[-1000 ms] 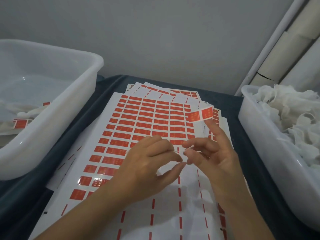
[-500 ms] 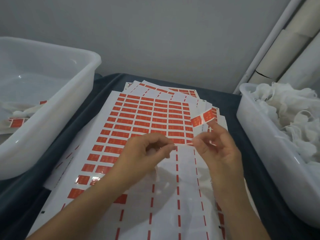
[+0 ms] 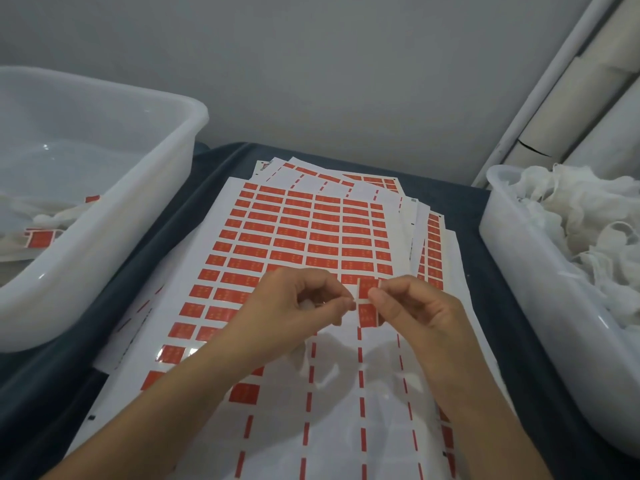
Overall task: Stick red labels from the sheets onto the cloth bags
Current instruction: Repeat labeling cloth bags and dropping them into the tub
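**Label held between both hands, cloth bags off to the right**

Both hands meet over the middle of the surface, above the top label sheet [image 3: 301, 237]. Right hand [image 3: 415, 311] pinches a peeled red label [image 3: 366, 289] between thumb and forefinger. The label stands roughly upright, its long axis running toward and away from the person, and a second red panel hangs below the pinch. Left hand [image 3: 294, 306] has fingers curled, tips touching the label's left edge. It looks to be pinching a small white tab there, though the view is too small to be sure.

Key relation: unlabelled cloth bags [image 3: 581, 220] lie heaped in the white tub [image 3: 512, 258] at the right edge of the surface, well apart from the hands. The right hand is nearer but occupied, so a reach for a bag would likely fall to whichever hand lets go.

Materials:
- Sheets: glossy white backing, fanned stack, with red rectangles in a tight grid at the far end. The near rows are stripped to thin red dashes.
- Bags: soft, crumpled, gauzy white.
- Left tub [image 3: 166, 161]: translucent rigid plastic holding a few bags that already carry red labels.
- Surface: dark blue cloth cover [image 3: 166, 237].
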Demonstrator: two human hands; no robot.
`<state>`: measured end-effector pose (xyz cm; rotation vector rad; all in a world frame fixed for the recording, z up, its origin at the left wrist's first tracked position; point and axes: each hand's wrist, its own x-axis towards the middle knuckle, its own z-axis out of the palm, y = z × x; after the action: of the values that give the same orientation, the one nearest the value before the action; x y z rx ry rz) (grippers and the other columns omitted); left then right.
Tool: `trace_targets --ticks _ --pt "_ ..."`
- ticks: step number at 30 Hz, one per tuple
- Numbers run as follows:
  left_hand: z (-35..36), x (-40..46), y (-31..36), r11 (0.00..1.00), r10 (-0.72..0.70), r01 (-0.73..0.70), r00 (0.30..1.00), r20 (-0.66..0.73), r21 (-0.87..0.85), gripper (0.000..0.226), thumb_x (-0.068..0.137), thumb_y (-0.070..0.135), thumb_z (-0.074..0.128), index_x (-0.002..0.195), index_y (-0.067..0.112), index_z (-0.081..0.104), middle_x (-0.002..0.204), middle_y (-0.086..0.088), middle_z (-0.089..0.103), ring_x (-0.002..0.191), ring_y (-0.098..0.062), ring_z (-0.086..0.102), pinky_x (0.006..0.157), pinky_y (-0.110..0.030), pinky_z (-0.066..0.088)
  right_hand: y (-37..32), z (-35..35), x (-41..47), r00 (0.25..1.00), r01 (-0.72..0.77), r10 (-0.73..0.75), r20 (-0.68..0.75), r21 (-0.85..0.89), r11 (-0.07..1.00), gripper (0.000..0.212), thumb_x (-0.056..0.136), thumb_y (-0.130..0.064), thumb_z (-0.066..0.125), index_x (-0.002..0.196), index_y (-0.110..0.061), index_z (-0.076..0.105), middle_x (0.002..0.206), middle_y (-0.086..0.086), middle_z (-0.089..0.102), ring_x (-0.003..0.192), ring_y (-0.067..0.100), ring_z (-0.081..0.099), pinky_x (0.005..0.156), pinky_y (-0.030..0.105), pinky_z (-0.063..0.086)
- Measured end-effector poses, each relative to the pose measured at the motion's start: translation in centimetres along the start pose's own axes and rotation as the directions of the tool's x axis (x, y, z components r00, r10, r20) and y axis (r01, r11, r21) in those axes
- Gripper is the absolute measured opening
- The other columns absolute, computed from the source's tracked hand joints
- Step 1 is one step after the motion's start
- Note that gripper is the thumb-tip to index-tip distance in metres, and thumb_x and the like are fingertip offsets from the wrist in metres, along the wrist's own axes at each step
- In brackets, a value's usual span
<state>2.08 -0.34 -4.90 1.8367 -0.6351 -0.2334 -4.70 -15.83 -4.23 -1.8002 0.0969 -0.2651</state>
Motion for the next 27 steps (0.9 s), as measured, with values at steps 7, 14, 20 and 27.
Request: trace_targets --ticks 7,14,20,27 --pt "0.11 -0.06 0.29 0.999 -0.024 0.024 1.000 0.001 -0.035 0.020 0.081 0.026 0.065 0.066 0.038 0.062 0.061 0.026 0.063 0.068 0.005 0.061 0.056 -0.002 0.044 0.31 0.23 0.12 0.997 0.058 -0.060 -0.040 -0.064 0.996 0.010 0.068 -0.034 0.061 0.077 -0.029 0.063 0.085 -0.024 0.067 0.083 -0.008 0.064 0.062 -0.001 0.042" --pt "0.35 -0.14 0.51 0.998 -0.038 0.037 0.999 -0.006 -0.052 0.016 0.079 0.030 0.067 0.065 0.037 0.063 0.061 0.024 0.063 0.069 0.005 0.060 0.057 -0.001 0.043 0.70 0.29 0.13 0.993 0.095 -0.102 -0.053 -0.121 0.988 0.011 0.070 -0.036 0.061 0.079 -0.031 0.063 0.084 -0.021 0.068 0.085 -0.004 0.064 0.067 0.000 0.044" --pt "0.37 -0.25 0.20 0.997 -0.042 0.041 0.999 -0.017 -0.064 0.017 0.079 0.026 0.068 0.064 0.035 0.065 0.068 0.020 0.064 0.073 -0.002 0.059 0.061 -0.006 0.048 0.67 0.29 0.13 0.993 0.107 -0.113 -0.043 -0.121 0.987 0.011 0.068 -0.037 0.061 0.078 -0.033 0.063 0.084 -0.028 0.067 0.085 -0.008 0.063 0.065 -0.001 0.043" --pt "-0.29 -0.15 0.56 0.953 -0.173 0.160 0.985 -0.029 -0.257 0.015 0.061 0.045 0.065 0.070 0.034 0.070 0.066 0.012 0.066 0.067 -0.002 0.062 0.053 -0.008 0.045 0.20 -0.36 0.59 0.981 0.012 -0.014 -0.193 -0.012 1.000 0.054 0.074 -0.052 0.053 0.126 -0.044 0.043 0.107 -0.037 0.059 0.095 -0.011 0.061 0.069 0.005 0.049"
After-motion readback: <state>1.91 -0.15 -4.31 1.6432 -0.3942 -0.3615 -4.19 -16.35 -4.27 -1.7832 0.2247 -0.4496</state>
